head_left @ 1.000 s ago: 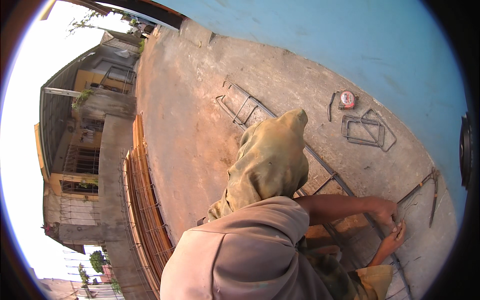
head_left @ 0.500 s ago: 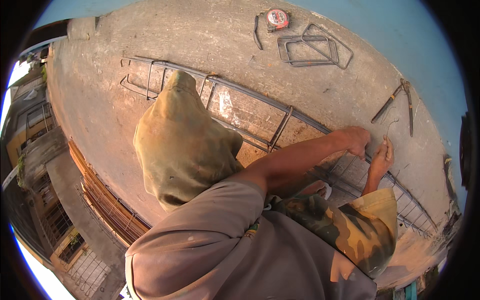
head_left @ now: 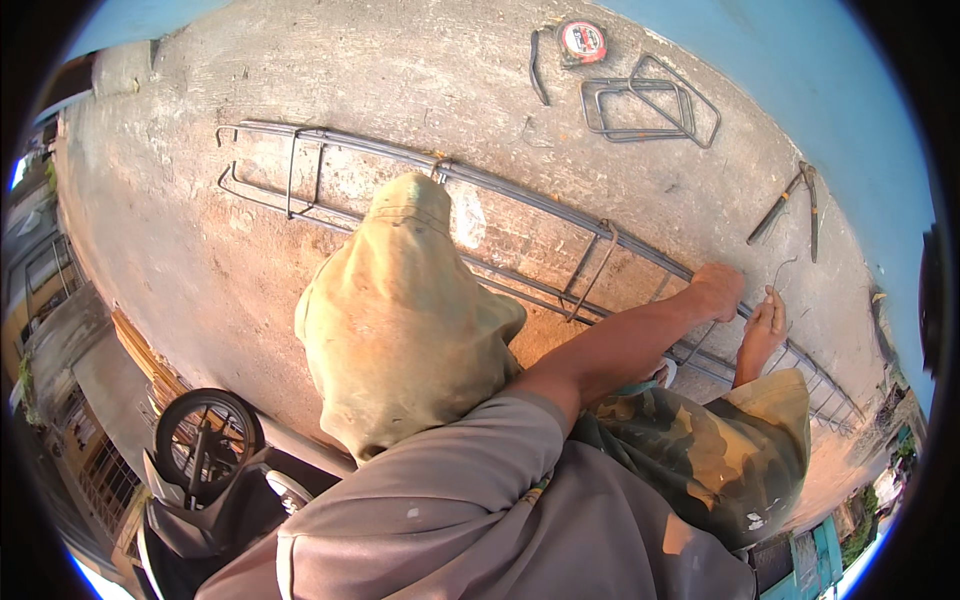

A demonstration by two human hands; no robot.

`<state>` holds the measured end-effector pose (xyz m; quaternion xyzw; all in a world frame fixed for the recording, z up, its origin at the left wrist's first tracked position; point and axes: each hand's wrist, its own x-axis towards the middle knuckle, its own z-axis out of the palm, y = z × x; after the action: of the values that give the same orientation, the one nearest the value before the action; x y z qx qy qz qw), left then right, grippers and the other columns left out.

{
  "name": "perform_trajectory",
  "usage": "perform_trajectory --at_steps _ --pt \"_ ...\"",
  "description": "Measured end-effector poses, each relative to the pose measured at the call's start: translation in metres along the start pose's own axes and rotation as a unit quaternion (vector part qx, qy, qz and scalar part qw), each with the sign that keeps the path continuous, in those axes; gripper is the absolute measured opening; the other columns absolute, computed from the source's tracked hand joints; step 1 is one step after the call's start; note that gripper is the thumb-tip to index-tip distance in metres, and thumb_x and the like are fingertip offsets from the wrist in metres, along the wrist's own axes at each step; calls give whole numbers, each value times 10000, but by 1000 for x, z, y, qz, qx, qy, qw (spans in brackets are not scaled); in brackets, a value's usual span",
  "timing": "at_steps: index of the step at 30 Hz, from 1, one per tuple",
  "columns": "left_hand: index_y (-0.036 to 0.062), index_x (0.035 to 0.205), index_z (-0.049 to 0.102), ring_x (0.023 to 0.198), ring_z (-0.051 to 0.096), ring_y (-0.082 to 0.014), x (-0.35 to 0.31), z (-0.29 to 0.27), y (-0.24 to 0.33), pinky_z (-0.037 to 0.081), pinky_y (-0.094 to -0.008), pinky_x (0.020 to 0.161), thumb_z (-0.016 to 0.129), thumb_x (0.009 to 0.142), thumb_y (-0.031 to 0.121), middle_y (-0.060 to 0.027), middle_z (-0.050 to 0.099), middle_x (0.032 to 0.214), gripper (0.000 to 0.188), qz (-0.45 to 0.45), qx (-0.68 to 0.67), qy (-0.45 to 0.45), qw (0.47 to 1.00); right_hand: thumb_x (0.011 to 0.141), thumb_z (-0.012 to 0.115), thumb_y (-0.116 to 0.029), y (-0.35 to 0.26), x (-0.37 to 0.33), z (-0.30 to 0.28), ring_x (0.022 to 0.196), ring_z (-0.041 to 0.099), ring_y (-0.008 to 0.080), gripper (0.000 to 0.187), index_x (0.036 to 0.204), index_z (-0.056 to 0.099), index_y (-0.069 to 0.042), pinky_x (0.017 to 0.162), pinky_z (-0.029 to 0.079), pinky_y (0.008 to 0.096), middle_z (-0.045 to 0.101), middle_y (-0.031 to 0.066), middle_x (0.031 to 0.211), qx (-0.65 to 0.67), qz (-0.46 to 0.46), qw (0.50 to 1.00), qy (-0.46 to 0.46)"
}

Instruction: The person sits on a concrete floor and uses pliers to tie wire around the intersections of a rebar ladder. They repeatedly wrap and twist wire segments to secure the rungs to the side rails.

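A long rebar cage (head_left: 520, 195) of parallel steel bars with rectangular stirrups lies across the concrete, running from upper left to lower right. My left arm reaches over to the right, and my left hand (head_left: 718, 289) is closed on the cage's far bar; its fingertips are mostly hidden. Just right of it, my right hand (head_left: 764, 328) comes up past my camouflage-clad knee (head_left: 700, 440). Between its thumb and fingers it pinches a thin tie wire (head_left: 779, 272), whose bent end sticks up beyond the bar.
Pincers (head_left: 802, 195) with dark and yellowish handles lie beyond my hands. Loose stirrups (head_left: 655, 108), a tape measure (head_left: 582, 43) and a dark strip (head_left: 538, 68) rest near the blue wall (head_left: 830, 110). A motorbike wheel (head_left: 205, 440) stands at lower left.
The view has shifted, bringing the motorbike wheel into sight at lower left. My hands remain at the same stretch of the cage, the wire still in my right fingers.
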<state>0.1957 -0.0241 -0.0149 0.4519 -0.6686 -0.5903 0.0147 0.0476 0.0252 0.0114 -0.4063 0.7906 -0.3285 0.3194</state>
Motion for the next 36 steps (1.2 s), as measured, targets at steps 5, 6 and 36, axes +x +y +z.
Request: perform_trajectory --at_steps 5,6,36 --pt "10 929 739 973 697 -314 9 8 -3 558 -386 838 702 716 90 -205 712 991 231 39 -23 30 999 985 533 -125 19 -39 -41 539 357 31 221 1088 679 5 471 270 199 481 -38 637 -46 -65 996 -29" --pt "11 924 740 969 697 -318 10 21 1 560 -387 835 702 709 80 -207 711 988 229 61 -25 41 997 985 534 -127 8 -58 -59 534 356 32 222 1086 678 9 469 271 200 477 -37 627 -79 -53 995 -31" --pt "59 945 739 820 693 -251 -75 23 14 526 -392 760 736 820 272 -138 721 886 247 65 91 11 994 982 543 -153 130 -171 15 641 479 77 105 1025 627 -109 525 355 220 565 -18 804 454 211 862 -77"
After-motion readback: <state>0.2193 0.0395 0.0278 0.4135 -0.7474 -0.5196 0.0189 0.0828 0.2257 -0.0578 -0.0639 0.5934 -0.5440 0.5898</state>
